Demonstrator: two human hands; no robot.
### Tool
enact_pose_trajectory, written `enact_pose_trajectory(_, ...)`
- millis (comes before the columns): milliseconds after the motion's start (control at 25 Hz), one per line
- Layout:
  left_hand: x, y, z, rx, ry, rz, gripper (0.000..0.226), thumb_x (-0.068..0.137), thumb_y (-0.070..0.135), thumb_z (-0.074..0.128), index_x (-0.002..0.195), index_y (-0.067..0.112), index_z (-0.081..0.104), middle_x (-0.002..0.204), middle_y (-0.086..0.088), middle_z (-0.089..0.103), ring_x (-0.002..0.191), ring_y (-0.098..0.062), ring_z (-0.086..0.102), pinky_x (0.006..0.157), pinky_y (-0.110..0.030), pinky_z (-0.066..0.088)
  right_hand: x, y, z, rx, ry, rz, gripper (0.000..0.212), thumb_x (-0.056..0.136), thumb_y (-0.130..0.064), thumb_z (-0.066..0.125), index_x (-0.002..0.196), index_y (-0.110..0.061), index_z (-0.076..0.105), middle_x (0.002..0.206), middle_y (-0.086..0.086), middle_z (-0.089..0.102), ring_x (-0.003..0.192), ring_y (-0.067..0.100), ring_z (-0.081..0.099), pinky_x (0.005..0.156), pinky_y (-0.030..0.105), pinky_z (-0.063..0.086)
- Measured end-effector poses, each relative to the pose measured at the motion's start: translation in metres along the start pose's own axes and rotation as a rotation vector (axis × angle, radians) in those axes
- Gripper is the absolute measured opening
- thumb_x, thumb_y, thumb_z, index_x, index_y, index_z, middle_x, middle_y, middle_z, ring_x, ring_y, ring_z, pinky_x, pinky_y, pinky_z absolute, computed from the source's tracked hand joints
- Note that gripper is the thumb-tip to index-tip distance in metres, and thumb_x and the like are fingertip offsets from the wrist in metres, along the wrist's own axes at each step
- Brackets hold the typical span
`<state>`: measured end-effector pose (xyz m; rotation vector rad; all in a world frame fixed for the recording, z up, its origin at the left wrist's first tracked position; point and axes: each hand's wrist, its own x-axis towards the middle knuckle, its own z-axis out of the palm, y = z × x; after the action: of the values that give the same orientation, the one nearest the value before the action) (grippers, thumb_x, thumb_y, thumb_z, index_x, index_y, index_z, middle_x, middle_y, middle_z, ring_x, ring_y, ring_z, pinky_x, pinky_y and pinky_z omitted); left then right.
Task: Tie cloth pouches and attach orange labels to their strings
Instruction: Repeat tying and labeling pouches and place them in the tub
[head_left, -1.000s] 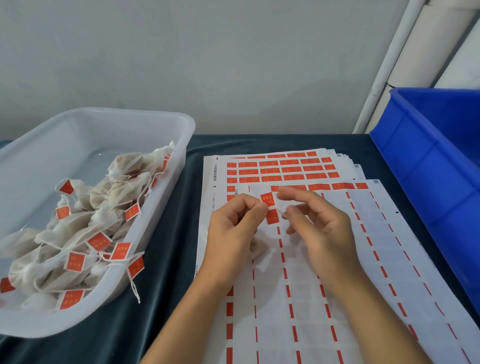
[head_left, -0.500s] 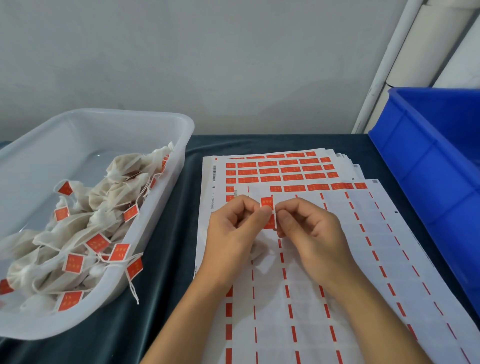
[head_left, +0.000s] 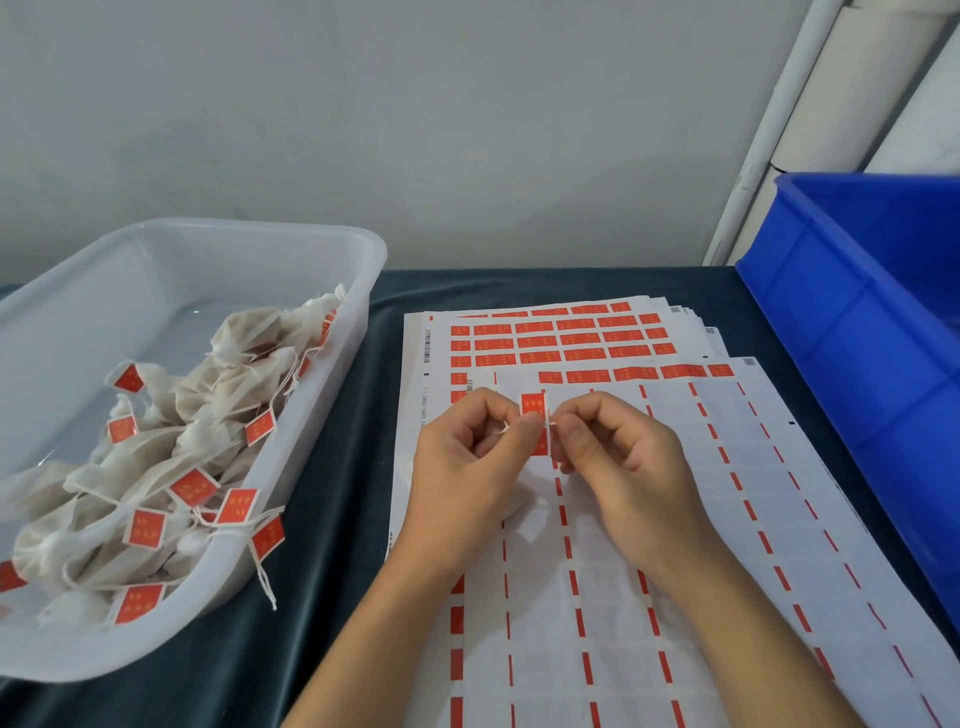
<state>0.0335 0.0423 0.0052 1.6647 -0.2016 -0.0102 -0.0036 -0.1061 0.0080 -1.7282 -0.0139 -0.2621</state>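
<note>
A: Fingers first. Left hand (head_left: 467, 467): thumb and forefinger curled in and pinched on the orange label (head_left: 535, 410), at its left edge. Right hand (head_left: 618, 457): fingers (head_left: 571, 434) curled the same way, pinching from the right side. The label stands upright between the two pinches.

B: String?

A: A thin white string (head_left: 503, 429) shows as short ends poking out at each pinch, crossing the label about midway down. Whether the label is already folded shut over it, I cannot tell.

B: Handling notes?

A: Judgement only. The label looks like a thin sticker: nearly weightless, limp, tacky on one face. It should be held by its edges so the glue does not foul the fingertips. The string is soft and will slip unless kept taut between the pinches. Both are light and not fragile, but a crooked fold would be hard to undo.

B: And the pouch on that string?

A: Just below the label, a pale bit of cloth (head_left: 524, 506) shows under the left hand, mostly hidden. Probably the pouch; not certain.

B: Surroundings, relative to the label?

A: Directly beneath and behind it, the label sheets (head_left: 571, 338) on the bench (head_left: 332, 519); the near sheet is mostly peeled. Well to the left, a clear tub (head_left: 270, 244) of finished pouches (head_left: 156, 467), soft cloth, each with its tag. Well to the right, a blue bin (head_left: 857, 338).
</note>
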Motion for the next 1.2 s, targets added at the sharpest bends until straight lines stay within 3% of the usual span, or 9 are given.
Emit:
enact_pose_trajectory(280, -0.0009, 0.0026, 0.0002, -0.014, -0.016, 0.012, 0.016, 0.094, 0.037, 0.068, 0.082, 0.028, 0.070, 0.081, 0.001, 0.073, 0.068, -0.013, 0.064, 0.064, -0.019, 0.054, 0.0014, 0.0030, -0.0008, 0.055, -0.024, 0.022, 0.016, 0.094, -0.042, 0.061, 0.105, -0.037, 0.071, 0.101, -0.019, 0.073, 0.102, 0.005, 0.068, 0.080, 0.014, 0.056)
enact_pose_trajectory(600, -0.0026, 0.0046, 0.0000, 0.013, -0.010, 0.011, 0.016, 0.095, 0.037, 0.072, 0.080, 0.030, 0.073, 0.077, -0.003, 0.071, 0.071, -0.028, 0.062, 0.061, -0.020, 0.052, 0.0012, 0.0036, -0.0013, -0.045, 0.050, -0.019, 0.009, 0.097, -0.027, 0.068, 0.093, -0.033, 0.073, 0.090, -0.017, 0.074, 0.094, 0.006, 0.069, 0.075, 0.012, 0.055)
enact_pose_trajectory(800, -0.0051, 0.0042, 0.0022, 0.078, 0.040, 0.025, 0.006, 0.095, 0.028, 0.075, 0.090, 0.030, 0.073, 0.058, 0.006, 0.056, 0.054, -0.004, 0.049, 0.056, -0.013, 0.045, 0.0013, 0.0048, -0.0017, -0.075, 0.147, -0.009, 0.008, 0.095, -0.027, 0.070, 0.089, -0.032, 0.073, 0.087, -0.019, 0.074, 0.092, 0.003, 0.069, 0.073, 0.011, 0.055)
enact_pose_trajectory(880, -0.0050, 0.0047, 0.0029, 0.096, 0.055, 0.043, 0.010, 0.094, 0.024, 0.077, 0.094, 0.028, 0.068, 0.055, 0.011, 0.052, 0.052, -0.003, 0.049, 0.055, -0.012, 0.045, 0.0018, 0.0054, -0.0016, -0.092, 0.172, 0.006, 0.010, 0.095, -0.028, 0.071, 0.087, -0.034, 0.073, 0.086, -0.022, 0.073, 0.092, 0.000, 0.068, 0.070, 0.011, 0.055)
enact_pose_trajectory(1040, -0.0053, 0.0040, 0.0023, 0.123, 0.056, 0.103, 0.023, 0.091, 0.026, 0.081, 0.081, 0.024, 0.060, 0.060, 0.010, 0.054, 0.055, -0.006, 0.048, 0.055, -0.014, 0.045, 0.0028, 0.0072, -0.0015, -0.104, 0.189, 0.042, 0.009, 0.095, -0.031, 0.071, 0.088, -0.036, 0.074, 0.088, -0.024, 0.074, 0.092, -0.001, 0.068, 0.074, 0.023, 0.059)
enact_pose_trajectory(1200, -0.0073, 0.0047, 0.0016, 0.140, 0.021, 0.160, 0.013, 0.091, 0.027, 0.082, 0.088, 0.034, 0.071, 0.065, 0.012, 0.059, 0.059, -0.007, 0.048, 0.056, -0.013, 0.041, 0.0021, 0.0070, -0.0041, -0.079, 0.189, 0.052, 0.012, 0.095, -0.031, 0.071, 0.088, -0.039, 0.077, 0.090, -0.024, 0.075, 0.095, 0.000, 0.069, 0.078, 0.029, 0.060)
